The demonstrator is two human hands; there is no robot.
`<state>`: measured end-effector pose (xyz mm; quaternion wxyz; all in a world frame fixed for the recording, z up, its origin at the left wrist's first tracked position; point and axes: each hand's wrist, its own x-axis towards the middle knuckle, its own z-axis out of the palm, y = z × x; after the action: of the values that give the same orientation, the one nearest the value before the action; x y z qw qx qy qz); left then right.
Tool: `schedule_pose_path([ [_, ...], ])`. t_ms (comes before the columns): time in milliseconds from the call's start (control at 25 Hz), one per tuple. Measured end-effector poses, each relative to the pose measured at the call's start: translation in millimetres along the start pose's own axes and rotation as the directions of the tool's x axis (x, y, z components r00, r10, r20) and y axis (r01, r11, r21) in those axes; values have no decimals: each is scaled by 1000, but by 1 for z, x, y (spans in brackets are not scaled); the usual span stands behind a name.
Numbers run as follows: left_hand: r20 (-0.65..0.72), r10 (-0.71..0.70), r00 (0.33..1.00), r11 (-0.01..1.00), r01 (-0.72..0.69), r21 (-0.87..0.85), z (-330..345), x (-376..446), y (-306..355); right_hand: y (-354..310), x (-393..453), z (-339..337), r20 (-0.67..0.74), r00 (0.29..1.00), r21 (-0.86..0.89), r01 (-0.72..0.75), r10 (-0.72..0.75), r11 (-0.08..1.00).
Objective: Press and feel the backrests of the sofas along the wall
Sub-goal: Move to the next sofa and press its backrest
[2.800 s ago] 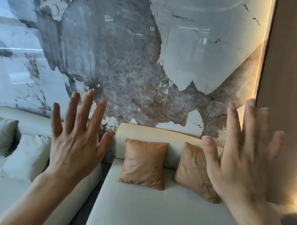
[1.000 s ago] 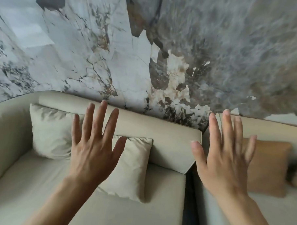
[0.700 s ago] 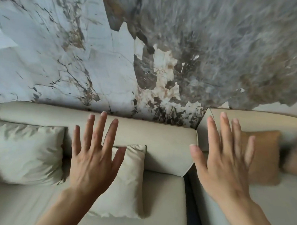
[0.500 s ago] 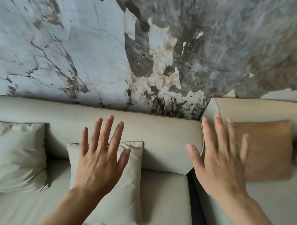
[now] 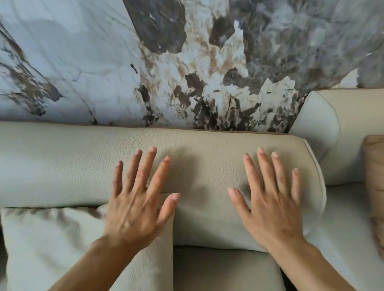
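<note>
The beige backrest (image 5: 54, 161) of the left sofa runs across the middle of the view, against the marble-patterned wall. My left hand (image 5: 138, 200) is spread flat over it, palm partly above a pale cushion (image 5: 50, 249). My right hand (image 5: 270, 201) is spread flat over the backrest's right end, fingers apart. Both hold nothing; whether the palms touch the fabric I cannot tell. The second sofa's backrest (image 5: 359, 113) begins at the upper right, beyond a narrow gap.
The marble-patterned wall (image 5: 146, 55) stands directly behind both backrests. A tan cushion (image 5: 378, 186) leans on the right sofa. The left sofa's seat (image 5: 225, 276) lies below my hands. A dark gap (image 5: 287, 283) separates the two sofas.
The view turned left from the right sofa to the left one and closed in. Both hands moved forward from mid-air to just over the left backrest.
</note>
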<state>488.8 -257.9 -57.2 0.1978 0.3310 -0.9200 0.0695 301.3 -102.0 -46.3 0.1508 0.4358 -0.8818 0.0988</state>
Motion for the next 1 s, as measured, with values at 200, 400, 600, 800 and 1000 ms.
schedule_pose_path([
  [200,-202,20,979,999,-10,53,58,26,-13,7,23,63,-203,979,-59,-26,14,998],
  [400,-322,56,945,994,-22,108,82,44,-18,13,46,79,-304,952,-70,21,-42,997],
  [600,-339,30,940,992,13,124,93,67,-18,17,77,88,-304,951,-44,49,-61,998],
  [800,-358,25,933,989,30,147,102,84,-19,21,99,97,-313,947,-25,64,-69,998],
  [1000,-366,-7,931,987,66,148,111,100,-20,22,122,104,-299,951,-8,80,-79,997],
])
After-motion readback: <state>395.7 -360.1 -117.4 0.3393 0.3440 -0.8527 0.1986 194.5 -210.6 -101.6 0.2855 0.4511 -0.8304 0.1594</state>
